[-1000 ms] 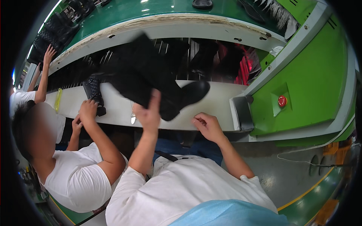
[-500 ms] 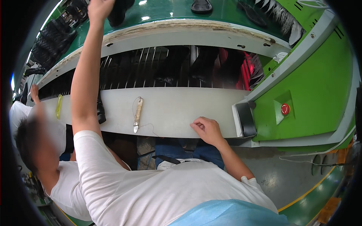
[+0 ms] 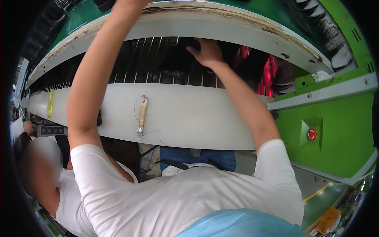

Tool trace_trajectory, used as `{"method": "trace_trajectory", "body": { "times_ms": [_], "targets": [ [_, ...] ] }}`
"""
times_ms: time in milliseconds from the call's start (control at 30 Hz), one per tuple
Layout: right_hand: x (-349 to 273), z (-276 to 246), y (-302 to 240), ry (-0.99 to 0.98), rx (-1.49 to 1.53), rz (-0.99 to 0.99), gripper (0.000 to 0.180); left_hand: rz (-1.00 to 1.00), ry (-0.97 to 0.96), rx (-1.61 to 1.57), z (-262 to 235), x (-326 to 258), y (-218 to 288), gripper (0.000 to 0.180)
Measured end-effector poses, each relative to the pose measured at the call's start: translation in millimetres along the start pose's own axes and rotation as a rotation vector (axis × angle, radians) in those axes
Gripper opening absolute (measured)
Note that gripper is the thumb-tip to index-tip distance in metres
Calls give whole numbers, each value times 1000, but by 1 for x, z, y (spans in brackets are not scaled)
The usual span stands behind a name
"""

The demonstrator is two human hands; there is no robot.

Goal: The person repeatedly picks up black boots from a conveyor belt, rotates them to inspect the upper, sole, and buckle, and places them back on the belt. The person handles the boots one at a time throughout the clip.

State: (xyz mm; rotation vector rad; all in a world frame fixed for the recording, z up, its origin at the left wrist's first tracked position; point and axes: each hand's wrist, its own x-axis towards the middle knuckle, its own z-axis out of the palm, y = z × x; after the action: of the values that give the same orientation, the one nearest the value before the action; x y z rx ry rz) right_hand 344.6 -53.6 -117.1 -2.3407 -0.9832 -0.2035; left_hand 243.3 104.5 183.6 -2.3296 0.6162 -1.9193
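Observation:
My right hand (image 3: 208, 52) reaches over the dark roller bed (image 3: 158, 63) with its thumb apart from its fingers. Its fingertips are lost against black pieces there, and no grip on them shows. A black piece (image 3: 173, 73) lies on the rods to its left. My left hand (image 3: 133, 3) is at the upper edge above the worn ledge (image 3: 173, 8), its fingers cut off by the picture. Between my arms, on the pale shelf (image 3: 189, 114), rests a small knife (image 3: 143, 112) with a wrapped handle and loose thread.
A yellow strip-like tool (image 3: 50, 103) lies on the shelf's left. To the right stands a green machine housing (image 3: 339, 146) with a red button (image 3: 312, 134). A co-worker (image 3: 43, 166) sits close on my left. Black footwear (image 3: 104, 4) is on the green upper surface (image 3: 85, 17).
My right hand has gone from the shelf's front edge forward over the rollers. My left arm has shifted right at the top. The whole view has tilted.

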Motion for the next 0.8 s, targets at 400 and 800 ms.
{"method": "trace_trajectory", "body": {
  "times_ms": [400, 800],
  "targets": [
    [103, 75, 17, 345, 110, -468, 54, -180, -670, -260, 25, -9, 19, 47],
    [-33, -101, -31, -259, 561, 300, 65, -256, -839, -114, 108, 0, 60, 68]
  ]
}}
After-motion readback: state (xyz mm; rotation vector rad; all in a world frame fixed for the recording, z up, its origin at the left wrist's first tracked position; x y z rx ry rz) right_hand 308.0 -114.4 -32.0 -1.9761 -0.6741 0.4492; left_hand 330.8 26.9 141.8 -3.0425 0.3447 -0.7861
